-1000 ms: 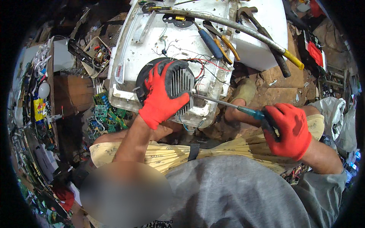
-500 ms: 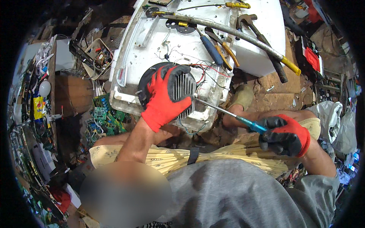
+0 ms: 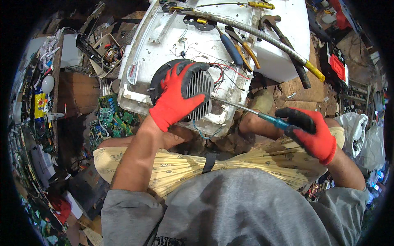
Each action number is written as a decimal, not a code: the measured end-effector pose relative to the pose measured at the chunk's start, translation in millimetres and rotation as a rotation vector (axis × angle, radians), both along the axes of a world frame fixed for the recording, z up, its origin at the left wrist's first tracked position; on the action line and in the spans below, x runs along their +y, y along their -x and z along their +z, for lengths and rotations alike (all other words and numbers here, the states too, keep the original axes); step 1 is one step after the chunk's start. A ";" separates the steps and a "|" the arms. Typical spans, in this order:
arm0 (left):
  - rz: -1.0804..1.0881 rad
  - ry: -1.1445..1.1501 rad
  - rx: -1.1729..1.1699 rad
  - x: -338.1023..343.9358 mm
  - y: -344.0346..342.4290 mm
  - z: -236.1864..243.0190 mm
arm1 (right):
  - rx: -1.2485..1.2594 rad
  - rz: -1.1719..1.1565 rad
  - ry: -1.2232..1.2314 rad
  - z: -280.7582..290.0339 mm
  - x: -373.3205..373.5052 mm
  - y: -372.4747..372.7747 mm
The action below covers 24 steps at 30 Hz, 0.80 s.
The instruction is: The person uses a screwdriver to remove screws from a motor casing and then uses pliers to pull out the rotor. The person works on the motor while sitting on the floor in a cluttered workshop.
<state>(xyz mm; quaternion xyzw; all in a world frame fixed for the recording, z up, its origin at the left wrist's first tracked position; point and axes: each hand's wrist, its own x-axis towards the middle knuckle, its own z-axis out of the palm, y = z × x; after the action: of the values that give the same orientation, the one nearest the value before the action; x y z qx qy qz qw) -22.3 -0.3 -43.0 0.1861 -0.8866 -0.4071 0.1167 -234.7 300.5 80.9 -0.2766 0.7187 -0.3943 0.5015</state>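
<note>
My left hand [image 3: 173, 98], in a red and black glove, wraps round a finned metal heat sink [image 3: 201, 91], its thumb on the near side and its fingers over the far edge. The heat sink stands on edge against a round black disc [image 3: 158, 84], partly hidden by my hand. A screwdriver [image 3: 271, 120] with a clear teal handle is in my gloved right hand [image 3: 310, 133]. Its grip is loose, with index finger and thumb spread about the handle's end. The screwdriver's tip meets the heat sink's right side.
A white panel [image 3: 143, 61] lies under the work, with thin wires on it. Pliers [image 3: 244, 49], a blue-handled screwdriver [image 3: 230, 49], a hammer [image 3: 287, 43] and a long metal rod [image 3: 254, 33] lie beyond. Green circuit boards [image 3: 108, 115] are heaped at left.
My right hand's fingers have loosened and spread round the screwdriver handle. The heat sink and my left hand sit slightly higher in view; my head has shifted.
</note>
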 end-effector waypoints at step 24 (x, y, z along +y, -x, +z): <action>0.046 0.089 -0.191 10.4 14.4 16.9 | -0.207 -0.074 -0.347 18.1 -1.2 5.6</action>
<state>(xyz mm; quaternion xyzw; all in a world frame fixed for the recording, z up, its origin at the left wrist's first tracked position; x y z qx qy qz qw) -36.7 10.1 -26.1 0.2389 -0.9063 -0.3452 0.0492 -240.3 299.3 99.0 -0.1175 0.7301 -0.3090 0.5980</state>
